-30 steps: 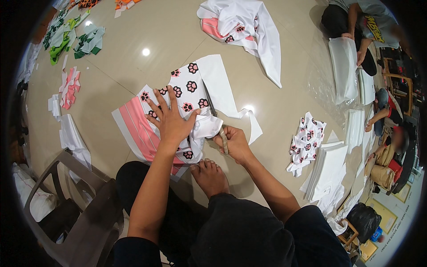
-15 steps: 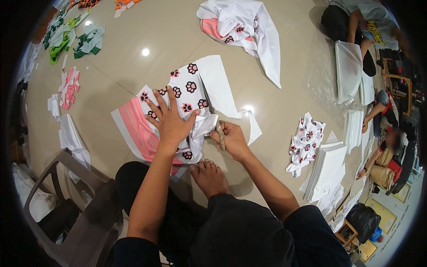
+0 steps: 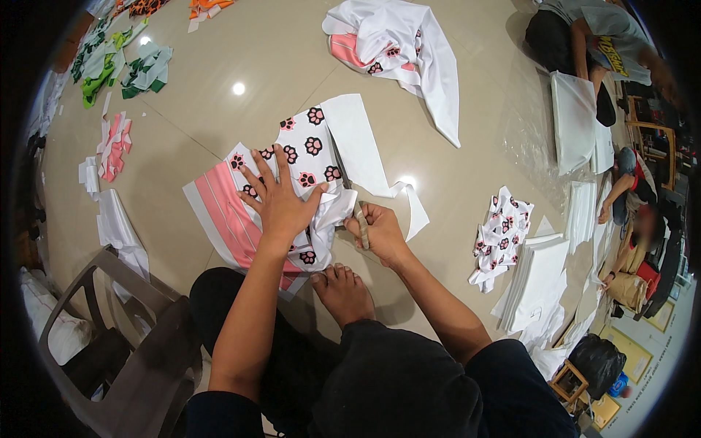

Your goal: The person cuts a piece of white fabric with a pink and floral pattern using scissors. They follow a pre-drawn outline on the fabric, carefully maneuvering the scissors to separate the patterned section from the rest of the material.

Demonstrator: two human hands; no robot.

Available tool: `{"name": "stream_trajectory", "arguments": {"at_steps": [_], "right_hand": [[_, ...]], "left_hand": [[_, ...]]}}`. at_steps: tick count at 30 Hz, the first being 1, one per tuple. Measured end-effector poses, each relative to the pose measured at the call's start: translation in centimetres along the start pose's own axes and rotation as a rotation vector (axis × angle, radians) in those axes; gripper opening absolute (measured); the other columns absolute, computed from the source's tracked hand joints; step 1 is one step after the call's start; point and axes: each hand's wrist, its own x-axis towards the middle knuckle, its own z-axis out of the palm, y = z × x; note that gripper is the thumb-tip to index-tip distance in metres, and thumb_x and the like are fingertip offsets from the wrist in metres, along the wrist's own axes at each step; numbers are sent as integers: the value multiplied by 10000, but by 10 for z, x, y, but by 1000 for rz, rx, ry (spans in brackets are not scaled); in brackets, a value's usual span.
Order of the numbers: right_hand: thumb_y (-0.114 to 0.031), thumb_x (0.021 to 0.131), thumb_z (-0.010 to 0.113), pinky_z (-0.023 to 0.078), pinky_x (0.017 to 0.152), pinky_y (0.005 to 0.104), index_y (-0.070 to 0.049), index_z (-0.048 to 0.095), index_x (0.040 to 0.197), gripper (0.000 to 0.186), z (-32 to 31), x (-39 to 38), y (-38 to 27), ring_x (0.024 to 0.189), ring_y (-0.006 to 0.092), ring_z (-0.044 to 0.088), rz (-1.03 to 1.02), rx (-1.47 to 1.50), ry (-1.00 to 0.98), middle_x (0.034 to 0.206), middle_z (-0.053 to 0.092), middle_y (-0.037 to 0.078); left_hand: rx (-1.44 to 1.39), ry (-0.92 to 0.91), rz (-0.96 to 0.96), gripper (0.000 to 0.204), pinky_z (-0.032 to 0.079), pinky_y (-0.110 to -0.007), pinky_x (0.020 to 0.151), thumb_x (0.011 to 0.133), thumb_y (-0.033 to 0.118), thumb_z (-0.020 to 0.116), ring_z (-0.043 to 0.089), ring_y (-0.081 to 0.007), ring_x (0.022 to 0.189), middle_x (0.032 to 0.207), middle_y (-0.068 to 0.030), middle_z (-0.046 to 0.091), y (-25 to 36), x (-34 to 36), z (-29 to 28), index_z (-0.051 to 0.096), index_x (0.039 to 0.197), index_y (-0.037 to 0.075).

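On the floor in front of me lies a white fabric piece with black and pink paw prints (image 3: 313,146) and a pink striped band. My left hand (image 3: 281,201) presses on it, fingers spread flat. My right hand (image 3: 380,230) grips a pair of scissors (image 3: 361,223) by the handles. The scissors' blades run along the printed edge, between it and a plain white strip (image 3: 358,142). A folded-over flap of the cloth bunches beside the scissors and hides part of them. My bare foot (image 3: 343,292) rests at the fabric's near edge.
A bundled white and pink cloth (image 3: 394,44) lies ahead. Paw-print pieces (image 3: 504,233) and a white stack (image 3: 537,281) are on the right. Green scraps (image 3: 150,69), pink scraps (image 3: 115,150) and a dark plastic chair (image 3: 124,343) are left. Other people (image 3: 613,40) sit at the right.
My hands, the scissors and the cloth stay almost where they were. At the right, a co-worker's arm has shifted a little.
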Motion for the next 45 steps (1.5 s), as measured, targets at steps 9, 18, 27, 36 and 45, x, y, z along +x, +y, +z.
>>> {"name": "stream_trajectory", "arguments": {"at_steps": [9, 18, 27, 36, 45], "right_hand": [[-145, 918, 847, 458, 519, 275, -36, 666, 844, 224, -1, -2, 1, 578, 89, 582, 16, 1, 5, 714, 642, 6], [-165, 925, 859, 429, 507, 272, -62, 640, 811, 267, 6, 11, -7, 564, 78, 554, -21, -14, 4, 695, 623, -5], [-130, 900, 849, 428, 505, 262, -65, 638, 801, 242, 7, 13, -11, 554, 73, 548, -26, 7, 0, 684, 616, -8], [-171, 901, 877, 433, 492, 263, -62, 631, 798, 289, 3, 15, -5, 548, 82, 577, -35, 23, -16, 677, 617, -4], [-196, 880, 906, 427, 493, 263, -41, 661, 839, 293, 8, 26, -13, 535, 88, 569, -51, -16, 8, 685, 643, 11]], "left_hand": [[-17, 2, 0, 1304, 14, -881, 1181, 869, 702, 792, -141, -624, 1628, 1821, -287, -132, -1, -1, 0, 7, 1793, 223], [-25, 14, 16, 1300, 8, -879, 1183, 871, 705, 783, -142, -626, 1627, 1823, -286, -128, -2, -2, 0, 3, 1793, 225], [-18, -9, -1, 1300, -5, -874, 1186, 873, 692, 789, -159, -618, 1628, 1823, -277, -148, -1, -1, 1, -4, 1793, 227], [-13, 2, 5, 1301, 17, -881, 1183, 871, 689, 793, -153, -622, 1627, 1822, -277, -146, -2, -1, 1, -5, 1793, 235], [-5, 13, 13, 1284, 15, -882, 1181, 882, 684, 783, -151, -630, 1623, 1823, -281, -131, -2, 0, 1, -3, 1793, 237]]}}
